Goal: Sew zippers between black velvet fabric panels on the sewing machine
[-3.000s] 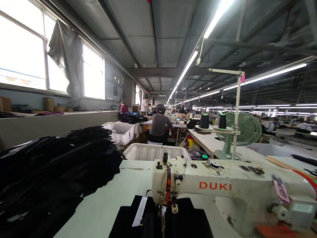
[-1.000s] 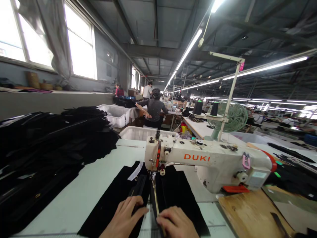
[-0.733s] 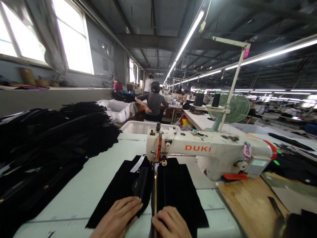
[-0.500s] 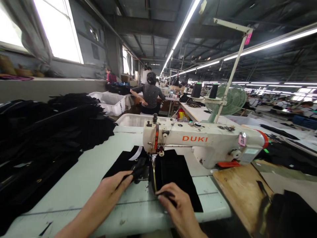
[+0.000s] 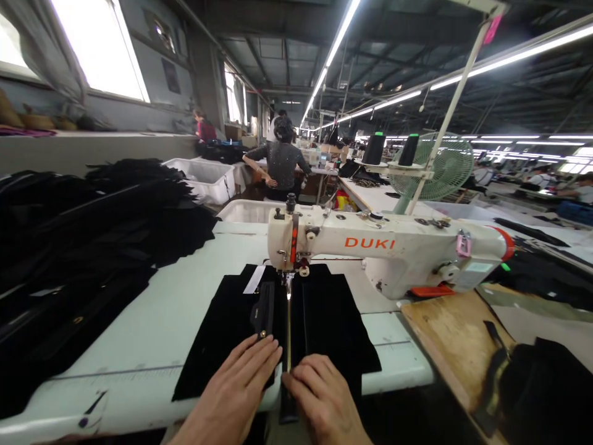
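Black fabric pieces [image 5: 336, 321] lie spread under the head of a white sewing machine [image 5: 324, 238] marked DUKI. A black strip with a gold line, looking like a zipper [image 5: 289, 334], runs from the presser foot toward me. My right hand [image 5: 324, 392] is closed on the strip's near end, thumb and fingers together. Flat on the left part of the cloth rests my left hand [image 5: 238, 383], fingers stretched out. Just beyond its fingertips is a narrow black tab [image 5: 264, 309] with a gold stud, and a white label [image 5: 254, 280] lies further back. The needle point is hard to see.
A big heap of black pieces [image 5: 102, 228] covers the left of the table. White bins [image 5: 204, 179] stand behind. Thread cones [image 5: 374, 149] and a green fan [image 5: 451, 164] are at the right. On a wooden board [image 5: 440, 327] lies more black material. A person [image 5: 282, 164] sits ahead.
My left hand has let go of the dark folded part and now lies flat nearer me; the cloth is spread out smoothly. My right hand has shifted slightly, and the gold-lined strip is straighter.
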`<state>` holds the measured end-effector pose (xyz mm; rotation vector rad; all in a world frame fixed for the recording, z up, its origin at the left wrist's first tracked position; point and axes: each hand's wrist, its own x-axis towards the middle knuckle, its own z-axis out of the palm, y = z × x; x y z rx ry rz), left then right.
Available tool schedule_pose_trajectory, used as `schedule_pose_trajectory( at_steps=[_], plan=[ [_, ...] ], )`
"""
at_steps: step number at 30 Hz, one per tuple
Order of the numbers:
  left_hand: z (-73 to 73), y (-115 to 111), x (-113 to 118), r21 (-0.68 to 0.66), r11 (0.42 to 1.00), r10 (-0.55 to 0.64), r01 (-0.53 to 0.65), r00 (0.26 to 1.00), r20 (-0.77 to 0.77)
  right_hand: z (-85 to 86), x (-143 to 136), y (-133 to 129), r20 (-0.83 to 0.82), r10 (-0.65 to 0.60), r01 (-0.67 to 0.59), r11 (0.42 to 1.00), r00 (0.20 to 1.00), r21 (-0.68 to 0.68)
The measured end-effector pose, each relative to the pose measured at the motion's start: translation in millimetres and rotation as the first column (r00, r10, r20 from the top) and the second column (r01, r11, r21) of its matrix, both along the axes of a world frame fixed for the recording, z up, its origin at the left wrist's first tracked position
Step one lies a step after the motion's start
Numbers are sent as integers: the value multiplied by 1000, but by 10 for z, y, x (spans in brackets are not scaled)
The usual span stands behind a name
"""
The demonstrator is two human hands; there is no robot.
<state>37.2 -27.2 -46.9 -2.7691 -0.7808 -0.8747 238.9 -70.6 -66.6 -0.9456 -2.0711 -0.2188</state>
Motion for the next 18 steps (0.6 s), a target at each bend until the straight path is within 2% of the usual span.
schedule_pose_trajectory(
  at_steps=[3,8,14,18],
  plan=[
    [-178,-51,-28,110,993,-33,39,997,-64,-72,-9,-33,3,-13,12,998,1000,57],
    [-326,-62,-92,47,998,-40,45,994,-103,-73,19,-58,11,-19,18,998,1000,64],
    [-327,-69,-81,50,998,-30,39,986,-161,-71,5,-70,2,-18,18,997,1000,70],
    [-314,-59,-69,35,999,-36,41,990,-138,-93,12,-66,8,5,-5,998,1000,60]
  ],
)
